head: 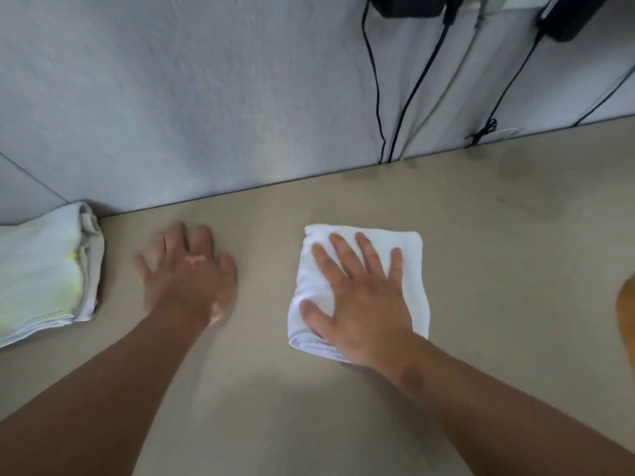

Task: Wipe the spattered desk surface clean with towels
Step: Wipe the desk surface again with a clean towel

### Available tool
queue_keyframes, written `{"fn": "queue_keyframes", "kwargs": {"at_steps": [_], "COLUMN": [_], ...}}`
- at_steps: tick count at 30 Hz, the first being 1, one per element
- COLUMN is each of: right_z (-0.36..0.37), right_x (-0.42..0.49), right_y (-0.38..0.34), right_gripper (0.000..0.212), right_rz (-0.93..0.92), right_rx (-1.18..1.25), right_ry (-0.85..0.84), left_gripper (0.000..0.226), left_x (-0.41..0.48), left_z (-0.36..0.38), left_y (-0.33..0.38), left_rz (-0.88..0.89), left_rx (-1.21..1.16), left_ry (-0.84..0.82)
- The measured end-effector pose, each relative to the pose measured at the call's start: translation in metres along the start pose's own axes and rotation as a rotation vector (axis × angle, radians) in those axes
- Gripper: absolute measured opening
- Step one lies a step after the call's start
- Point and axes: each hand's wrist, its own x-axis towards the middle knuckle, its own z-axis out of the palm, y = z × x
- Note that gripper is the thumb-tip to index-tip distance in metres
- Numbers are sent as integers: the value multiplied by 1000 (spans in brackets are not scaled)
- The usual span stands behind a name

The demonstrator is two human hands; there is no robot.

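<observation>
A folded white towel (409, 266) lies flat on the beige desk (498, 269), right of centre. My right hand (360, 293) presses down on it with fingers spread and straight, covering most of it. My left hand (189, 269) rests flat on the bare desk to the left, fingers straight and blurred. A stack of folded towels (44, 273) with a yellow-green stain lies at the left edge, a short way from my left hand. Faint dark smears (515, 170) show on the desk at the back right.
A grey partition wall (206, 97) runs along the desk's back edge. Black cables (409, 97) hang down it from dark devices (567, 18) at the top right. An orange-brown object (627, 310) pokes in at the right edge.
</observation>
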Motion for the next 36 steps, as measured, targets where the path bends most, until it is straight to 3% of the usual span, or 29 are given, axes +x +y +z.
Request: {"fn": "queue_keyframes", "kwargs": {"at_steps": [3,6,17,24,28,32,36], "right_z": [-5,-16,-46,-41,-26,-6,-10], "right_x": [3,39,127,123,70,-15,-26], "right_y": [24,50,204,168,106,53,89], "right_gripper": [87,88,84,83,83,84,87], "right_rz": [-84,33,440,575,429,146,56], "right_rx": [8,25,36,72,29,4,-33], "right_ry": [-46,-30,96,112,75,77,-10], "left_gripper": [41,54,68,67,66,64,63], "left_x": [-1,6,11,11,10,10,10], "left_z": [13,20,22,21,21,22,21], "left_y": [39,78,99,100,100,99,99], "left_rz": [194,273,241,238,251,249,252], "left_rx": [-55,-66,95,86,85,64,58], "left_ry": [13,-51,-93,-104,-87,-72,-62]}}
